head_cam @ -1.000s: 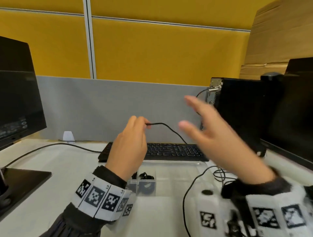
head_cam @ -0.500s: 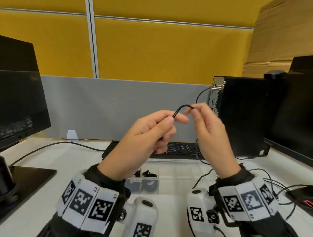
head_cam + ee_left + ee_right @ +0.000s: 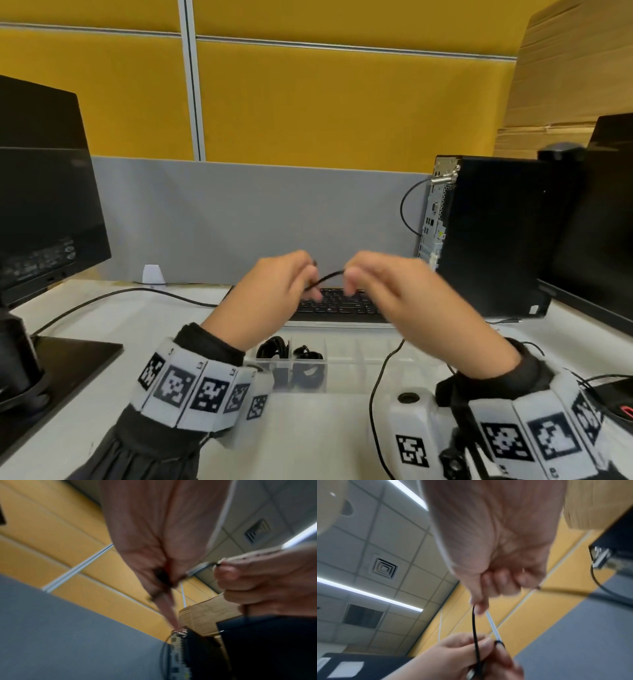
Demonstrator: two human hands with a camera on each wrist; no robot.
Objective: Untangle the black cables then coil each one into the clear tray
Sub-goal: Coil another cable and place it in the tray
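While both hands were up in the air, the white desk (image 3: pixel 102 370) was the biggest thing under the fingers, with a black tower computer (image 3: pixel 496 233) off past the right fingertips and a black flat keyboard (image 3: pixel 339 305) directly below them. Nearer than the fingers, so down by the wrists, sat the clear plastic divided tray (image 3: pixel 359 356), and a couple of its compartments on the left hand's side already had coiled black cables (image 3: pixel 274 347) in them. The left hand (image 3: pixel 270 294) had its fingers curled, pinching one end of a short stretch of thin black cable (image 3: pixel 325 277). The right hand (image 3: pixel 387 284) was curled too, thumb and forefinger nipping the other end, so that bit ran between the two sets of fingertips, pretty close together. Kinda blurry tbh. More of the same cable seemed to drop from the right hand down across the tray to the desk.
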